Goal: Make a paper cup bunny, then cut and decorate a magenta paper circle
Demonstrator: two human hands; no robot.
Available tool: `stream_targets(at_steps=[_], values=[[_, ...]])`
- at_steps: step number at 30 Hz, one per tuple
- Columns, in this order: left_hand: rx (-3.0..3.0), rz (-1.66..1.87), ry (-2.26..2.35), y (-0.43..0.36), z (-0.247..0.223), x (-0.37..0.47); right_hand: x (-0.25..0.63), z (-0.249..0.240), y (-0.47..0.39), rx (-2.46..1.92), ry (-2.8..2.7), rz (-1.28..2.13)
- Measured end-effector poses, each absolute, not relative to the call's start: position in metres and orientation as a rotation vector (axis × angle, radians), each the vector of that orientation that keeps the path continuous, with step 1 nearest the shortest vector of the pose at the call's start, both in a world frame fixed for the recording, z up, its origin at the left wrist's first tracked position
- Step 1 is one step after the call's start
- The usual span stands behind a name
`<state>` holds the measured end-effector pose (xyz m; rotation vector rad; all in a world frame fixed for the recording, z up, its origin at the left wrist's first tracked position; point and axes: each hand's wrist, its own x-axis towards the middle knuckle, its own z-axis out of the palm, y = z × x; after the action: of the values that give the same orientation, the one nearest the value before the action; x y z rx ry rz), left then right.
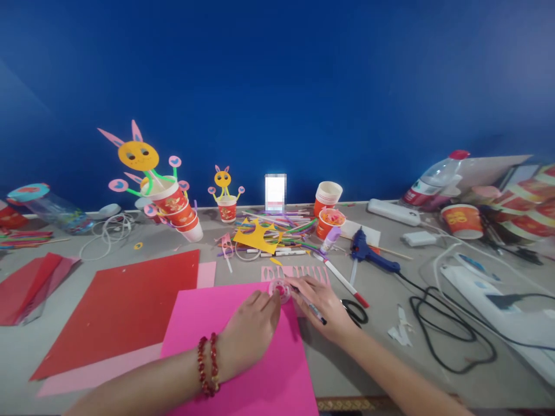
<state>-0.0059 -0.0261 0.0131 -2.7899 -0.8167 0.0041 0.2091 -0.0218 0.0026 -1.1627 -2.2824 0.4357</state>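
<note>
A bright pink sheet (243, 375) lies on the grey table in front of me. At its top right corner is a small round clear roll or ring (280, 290), pink showing through it. My left hand (254, 323), with red beads at the wrist, has its fingers closed at the ring's lower edge. My right hand (323, 306) holds a pen (315, 312) slanting under its fingers, the fingertips at the ring's right side. Behind the hands lies a pink strip with cut-out shapes (318, 271). Black scissor handles (355, 312) show beside my right hand.
Red sheets (125, 306) lie at left. Cup figures (173, 202), pipe cleaners, yellow paper (258, 234) and paper cups (327, 196) stand or lie behind. At right are a blue glue gun (368, 254), black cable (451, 329), power strip (507, 318) and bottle (433, 179).
</note>
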Motion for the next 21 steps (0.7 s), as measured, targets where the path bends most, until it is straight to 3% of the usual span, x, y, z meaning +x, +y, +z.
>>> stream_targets(at_steps=[11, 21], values=[[-2.71, 0.231, -0.953, -0.043, 0.011, 0.018, 0.212, -0.003, -0.017, -1.193, -2.22, 0.496], [-2.758, 0.187, -1.076, -0.044, 0.009, 0.021, 0.214, 0.001, -0.013, -1.229, -2.196, 0.561]])
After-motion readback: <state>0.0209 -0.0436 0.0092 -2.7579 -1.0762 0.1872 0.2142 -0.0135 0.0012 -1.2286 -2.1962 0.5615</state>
